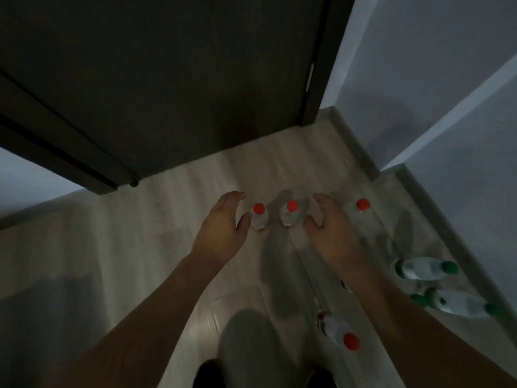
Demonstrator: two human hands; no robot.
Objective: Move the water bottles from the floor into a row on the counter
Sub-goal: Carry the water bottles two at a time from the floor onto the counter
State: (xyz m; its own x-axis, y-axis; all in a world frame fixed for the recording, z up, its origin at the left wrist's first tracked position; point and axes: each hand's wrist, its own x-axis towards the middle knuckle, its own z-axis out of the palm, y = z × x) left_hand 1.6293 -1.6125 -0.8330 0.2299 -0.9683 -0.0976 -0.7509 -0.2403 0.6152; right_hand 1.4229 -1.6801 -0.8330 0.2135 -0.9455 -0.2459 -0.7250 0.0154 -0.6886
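Three clear water bottles with red caps stand upright on the pale wood floor: the left bottle (259,217), the middle bottle (291,214) and the right bottle (361,210). My left hand (223,228) reaches down just left of the left bottle, fingers curved and spread, holding nothing. My right hand (330,228) hovers between the middle and right bottles, also empty with spread fingers. Another red-capped bottle (340,331) stands nearer my legs. Two green-capped bottles (425,268) (458,303) stand at the right by the wall. No counter is in view.
A dark door (167,93) and its frame fill the far side. Pale walls and a skirting board (447,233) close the right side. My legs (246,354) show at the bottom. The image is dim and blurred.
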